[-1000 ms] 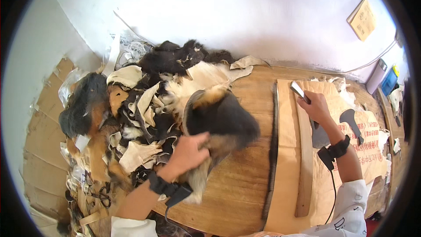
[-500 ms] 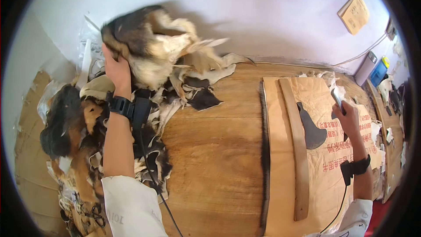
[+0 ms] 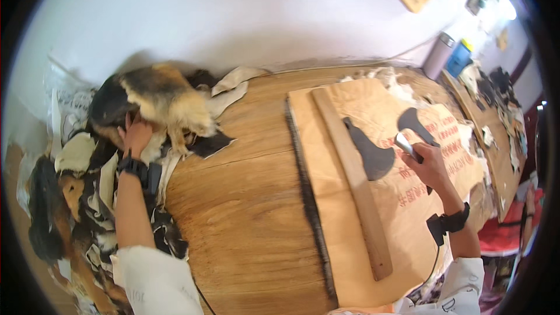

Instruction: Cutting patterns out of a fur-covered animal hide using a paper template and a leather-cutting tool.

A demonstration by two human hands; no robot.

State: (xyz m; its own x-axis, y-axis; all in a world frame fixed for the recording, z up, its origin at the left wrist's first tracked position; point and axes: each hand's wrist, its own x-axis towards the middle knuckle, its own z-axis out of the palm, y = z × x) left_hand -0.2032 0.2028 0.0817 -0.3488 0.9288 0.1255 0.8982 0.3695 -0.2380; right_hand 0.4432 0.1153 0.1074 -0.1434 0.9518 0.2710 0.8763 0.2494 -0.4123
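My left hand [image 3: 137, 134] rests against a black-and-tan fur pelt [image 3: 169, 96], its visible fingers apart; the pelt hides some of the fingertips. The pelt lies on a heap of fur and hide scraps [image 3: 73, 189] by the wall. My right hand [image 3: 429, 165] is closed around a small silver-ended tool [image 3: 406, 144], its exact kind unclear, above a brown paper sheet with red print [image 3: 344, 210]. Near that hand lie a dark curved flat piece [image 3: 373, 154] and a similar dark piece [image 3: 415, 123]. A long wooden strip [image 3: 353, 181] lies on the paper to their left.
A wooden tabletop [image 3: 251, 216] spans the middle. Behind, at right, stand a pinkish flask [image 3: 437, 57] and a blue bottle [image 3: 459, 57]. Fur scraps lie on a board [image 3: 496, 151] at right. Another person's arm [image 3: 529, 201] shows at the right edge, beside red cloth [image 3: 504, 227].
The pelt, raised in my left hand before, now lies on the heap, and that hand's fingers have spread. My right hand has moved toward the dark pieces with its tool. The view has turned right.
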